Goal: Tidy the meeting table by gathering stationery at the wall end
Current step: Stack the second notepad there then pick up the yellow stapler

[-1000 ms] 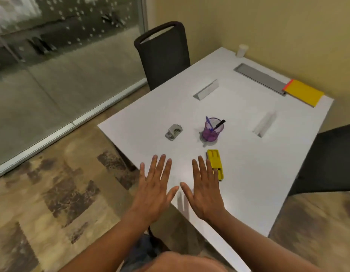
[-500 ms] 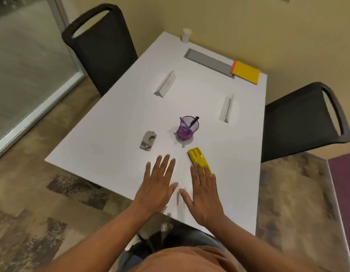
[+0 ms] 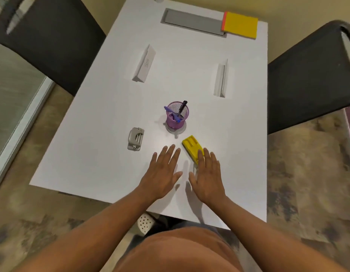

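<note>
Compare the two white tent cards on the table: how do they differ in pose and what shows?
The left tent card sits on the left half of the table, its long axis slanted, and shows a broad face with faint print, too small to read. The right tent card sits on the right half, runs nearly straight toward the wall, and shows no print. Both are white, folded, standing, untouched by either hand.

view: swung to face table (image 3: pixel 103 154) head-on | right hand (image 3: pixel 207 177): fingertips now overlap yellow stapler (image 3: pixel 191 145)
</note>
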### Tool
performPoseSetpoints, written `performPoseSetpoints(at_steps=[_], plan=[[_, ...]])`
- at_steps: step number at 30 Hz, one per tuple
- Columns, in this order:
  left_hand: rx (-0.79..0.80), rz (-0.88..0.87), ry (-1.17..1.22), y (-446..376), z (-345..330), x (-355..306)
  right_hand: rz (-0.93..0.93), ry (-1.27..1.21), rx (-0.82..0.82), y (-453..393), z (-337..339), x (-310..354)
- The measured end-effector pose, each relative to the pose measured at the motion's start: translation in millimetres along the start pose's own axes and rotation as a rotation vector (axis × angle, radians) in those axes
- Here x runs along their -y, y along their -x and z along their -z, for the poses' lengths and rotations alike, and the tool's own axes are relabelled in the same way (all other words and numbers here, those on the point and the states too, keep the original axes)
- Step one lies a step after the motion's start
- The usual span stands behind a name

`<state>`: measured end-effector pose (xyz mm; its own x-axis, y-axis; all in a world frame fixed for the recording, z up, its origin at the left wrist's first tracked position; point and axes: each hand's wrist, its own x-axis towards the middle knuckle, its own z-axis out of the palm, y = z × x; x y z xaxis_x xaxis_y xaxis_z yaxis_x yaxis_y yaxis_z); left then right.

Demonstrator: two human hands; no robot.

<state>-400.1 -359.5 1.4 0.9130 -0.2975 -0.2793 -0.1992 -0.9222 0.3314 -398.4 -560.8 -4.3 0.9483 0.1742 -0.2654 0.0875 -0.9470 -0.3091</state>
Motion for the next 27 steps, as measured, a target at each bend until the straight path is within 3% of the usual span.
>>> performPoseSetpoints(at_steps=[13, 17, 22, 27], plan=[[0.200, 0.112, 0.376, -108.2, 2.2, -13.8, -0.115, -0.125, 0.103, -61.0, -11.0, -44.8], [0.171, 0.201, 0.480, -119.7, 1.1, -20.0, -0.118, -0.181, 0.100, -68.5, -12.6, -49.2], [0.094, 0.255, 0.562, -114.0, 10.8, -22.9, -0.188, -0.462, 0.082, -73.6, -0.5, -45.2], [0.013, 0.372, 0.616, -94.8, 28.6, -15.1, -0.329, -0.863, 0.187, -61.9, 26.2, -37.3]])
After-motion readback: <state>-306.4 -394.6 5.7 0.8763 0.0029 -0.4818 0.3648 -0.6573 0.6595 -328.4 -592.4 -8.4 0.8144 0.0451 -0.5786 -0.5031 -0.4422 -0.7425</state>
